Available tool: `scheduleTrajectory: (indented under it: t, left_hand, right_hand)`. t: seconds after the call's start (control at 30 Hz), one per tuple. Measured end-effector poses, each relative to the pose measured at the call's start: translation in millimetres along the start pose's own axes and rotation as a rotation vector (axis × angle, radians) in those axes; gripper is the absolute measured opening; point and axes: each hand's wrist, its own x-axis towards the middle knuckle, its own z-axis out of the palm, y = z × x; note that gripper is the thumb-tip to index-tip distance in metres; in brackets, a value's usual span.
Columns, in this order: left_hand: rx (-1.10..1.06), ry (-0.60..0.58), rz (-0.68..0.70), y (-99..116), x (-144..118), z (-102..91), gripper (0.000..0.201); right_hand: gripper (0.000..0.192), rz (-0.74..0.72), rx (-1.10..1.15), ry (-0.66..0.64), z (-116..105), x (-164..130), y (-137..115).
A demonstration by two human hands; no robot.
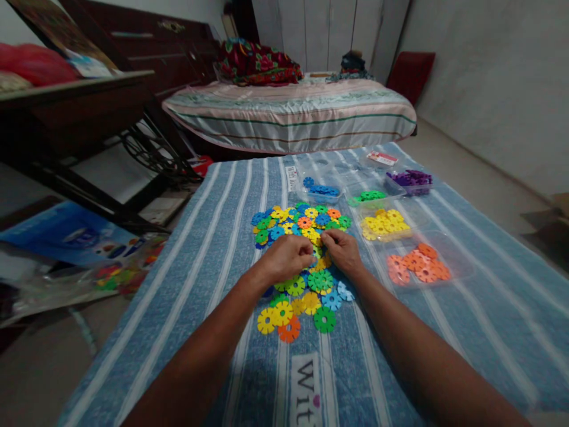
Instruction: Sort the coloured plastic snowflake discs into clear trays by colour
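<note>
A heap of plastic snowflake discs (320,280) in yellow, green, blue and orange lies on the striped cloth, and both hands are over its middle. My left hand (288,256) is closed, fingers curled towards the right; what they hold, if anything, I cannot make out. Close to it, my right hand (343,250) is closed in a pinch beside yellow discs, and its fingertips hide whatever is between them. Nearer to me lie an orange disc (289,329) and a green disc (324,319).
To the right stand clear plastic boxes holding orange discs (427,264), yellow discs (384,224), green discs (370,195), purple pieces (409,178) and blue discs (323,190). A clear lid with a red label (382,158) lies behind. A bed (288,115) stands beyond the table.
</note>
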Motion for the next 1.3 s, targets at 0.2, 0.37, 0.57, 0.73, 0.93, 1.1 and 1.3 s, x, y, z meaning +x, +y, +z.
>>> scheduleTrajectory:
  t: [0.2, 0.37, 0.57, 0.73, 0.93, 1.1, 1.3]
  left_hand:
    - [0.254, -0.192, -0.076, -15, -52, 11.1, 0.007]
    - [0.412, -0.224, -0.051, -13, -67, 23.6, 0.008]
    - [0.399, -0.247, -0.086, -19, -63, 26.2, 0.007]
    - [0.193, -0.270, -0.132, -26, -53, 22.7, 0.010]
    - [-0.105, -0.156, -0.170, -28, -44, 15.3, 0.021]
    - [-0.235, -0.084, -0.114, -14, -19, 14.4, 0.023]
    - [-0.474, 0.131, 0.062, 46, 45, 21.3, 0.011]
  right_hand:
    - [0.033, 0.005, -0.007, 0.007, -1, 0, 0]
    - [0.033, 0.001, -0.012, 0.003, -2, -1, 1]
    - [0.033, -0.009, -0.016, -0.002, 2, 3, 0]
    - [0.031, -0.013, -0.024, -0.002, 5, 6, 1]
    - [0.029, -0.014, -0.025, -0.004, 4, 6, 0]
    - [0.030, -0.018, -0.042, -0.005, 5, 7, -1]
    - [0.018, 0.012, -0.052, -0.016, 7, 8, 9]
